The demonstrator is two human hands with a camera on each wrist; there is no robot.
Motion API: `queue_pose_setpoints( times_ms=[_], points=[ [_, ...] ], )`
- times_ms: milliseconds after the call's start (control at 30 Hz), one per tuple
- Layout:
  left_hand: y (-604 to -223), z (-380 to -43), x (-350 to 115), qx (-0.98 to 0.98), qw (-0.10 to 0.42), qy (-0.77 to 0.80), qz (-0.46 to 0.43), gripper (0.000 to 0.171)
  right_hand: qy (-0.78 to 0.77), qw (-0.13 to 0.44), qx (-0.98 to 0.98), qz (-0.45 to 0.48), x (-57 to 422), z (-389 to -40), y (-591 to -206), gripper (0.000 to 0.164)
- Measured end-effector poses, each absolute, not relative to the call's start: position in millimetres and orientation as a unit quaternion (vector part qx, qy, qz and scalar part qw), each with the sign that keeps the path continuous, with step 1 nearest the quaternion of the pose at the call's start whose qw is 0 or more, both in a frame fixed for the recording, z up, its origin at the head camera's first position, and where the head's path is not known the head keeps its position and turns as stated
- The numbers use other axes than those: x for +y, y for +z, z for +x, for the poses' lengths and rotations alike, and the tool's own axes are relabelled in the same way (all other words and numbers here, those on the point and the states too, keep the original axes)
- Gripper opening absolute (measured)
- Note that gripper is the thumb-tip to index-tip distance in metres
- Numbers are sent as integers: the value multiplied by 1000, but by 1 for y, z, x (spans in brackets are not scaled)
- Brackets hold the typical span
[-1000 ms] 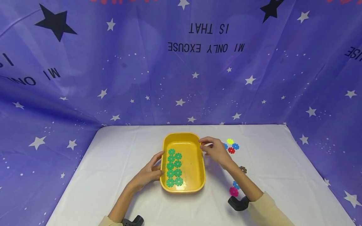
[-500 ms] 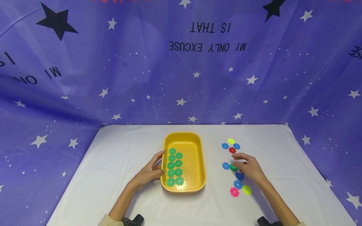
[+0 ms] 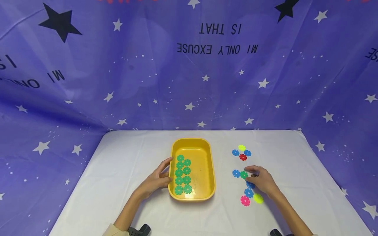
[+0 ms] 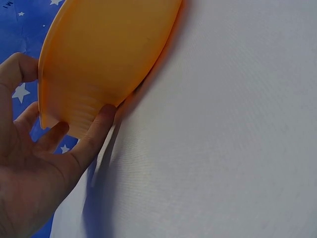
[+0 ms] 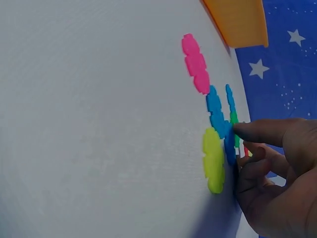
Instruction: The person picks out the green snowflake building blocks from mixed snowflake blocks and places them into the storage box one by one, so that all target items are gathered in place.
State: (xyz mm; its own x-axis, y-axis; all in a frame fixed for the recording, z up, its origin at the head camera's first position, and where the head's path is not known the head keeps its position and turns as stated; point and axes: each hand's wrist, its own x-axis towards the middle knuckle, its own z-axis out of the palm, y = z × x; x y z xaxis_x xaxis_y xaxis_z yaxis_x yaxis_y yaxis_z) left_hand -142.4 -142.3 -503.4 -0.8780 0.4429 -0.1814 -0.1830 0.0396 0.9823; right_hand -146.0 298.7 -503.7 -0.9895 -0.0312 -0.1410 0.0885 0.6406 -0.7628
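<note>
My left hand point(image 3: 153, 177) rests against the left side of a yellow plastic tray point(image 3: 206, 190), fingertips spread along its outer wall and rim. Several green snowflake building discs point(image 3: 186, 179) lie inside the tray, along its left half. To the tray's right, my right hand point(image 3: 263, 180) is low over the table, thumb and index finger at opposite edges of a green snowflake disc point(image 3: 243, 175). A blue disc point(image 3: 236, 173) lies just left of that one. Under the right hand, a brown disc point(image 3: 254, 175) and another blue disc are partly hidden.
Beyond the right hand lie a yellow-green disc point(image 3: 241, 147), a red disc point(image 3: 243, 157) and two blue ones. Nearer are a blue disc point(image 3: 249, 193), a pink disc point(image 3: 245, 201) and a yellow-green one. A star-patterned purple cloth point(image 3: 189, 82) hangs behind the white table point(image 3: 133, 144).
My right hand has left the tray's right rim and moved right and nearer, down to the green disc on the table. The left hand stays at the tray.
</note>
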Motion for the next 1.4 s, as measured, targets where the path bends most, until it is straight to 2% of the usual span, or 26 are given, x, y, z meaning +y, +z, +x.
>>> queue_pose_setpoints(
  times_ms=[567,933,1167,1400],
  points=[
    [-504,-143,-142,684,227,687,91,86,-386,68,920,23,293,-150,-503,33],
    [-504,-143,-142,684,229,687,90,87,-432,69,899,23,296,-150,-502,16],
    [-504,-143,-141,685,228,687,81,87,-438,41,898,2,286,-152,-491,21],
    [-505,-142,-141,689,226,684,81,87,-479,18,875,-63,258,-162,-476,24]
  ],
)
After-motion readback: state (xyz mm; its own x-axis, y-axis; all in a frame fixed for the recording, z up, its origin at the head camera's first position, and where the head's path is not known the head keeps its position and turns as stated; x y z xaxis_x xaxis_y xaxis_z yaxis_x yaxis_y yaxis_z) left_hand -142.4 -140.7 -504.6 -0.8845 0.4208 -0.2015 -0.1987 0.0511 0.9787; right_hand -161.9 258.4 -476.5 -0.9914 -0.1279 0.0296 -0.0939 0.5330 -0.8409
